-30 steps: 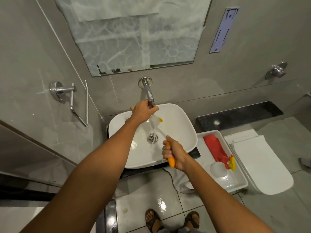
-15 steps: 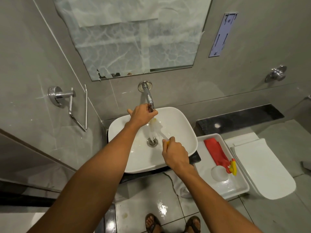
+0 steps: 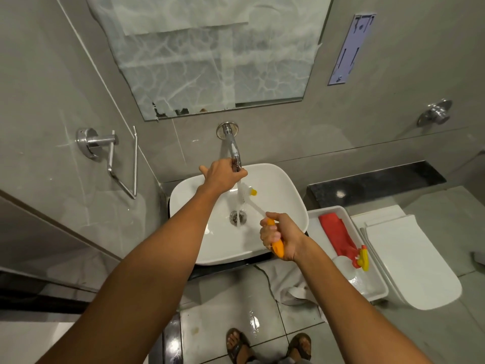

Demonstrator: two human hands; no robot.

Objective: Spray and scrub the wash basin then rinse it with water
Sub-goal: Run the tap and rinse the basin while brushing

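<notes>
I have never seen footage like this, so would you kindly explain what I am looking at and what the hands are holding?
There is no machine here: a person wears a camera on the head, looking down at their own arms. The left hand rests on the wall tap, and water runs into the white wash basin. The right hand grips an orange-handled brush, its head under the stream. Beside the basin, a white tray holds a red spray bottle. A closed toilet stands further right.

White wash basin [image 3: 278, 185], grey tiled walls.
Orange-handled brush [image 3: 276, 243] with white neck; right of wash basin, white tray [image 3: 372, 287] with red spray bottle [image 3: 338, 235], yellow trigger; black ledge [image 3: 378, 183] behind tray.
</notes>
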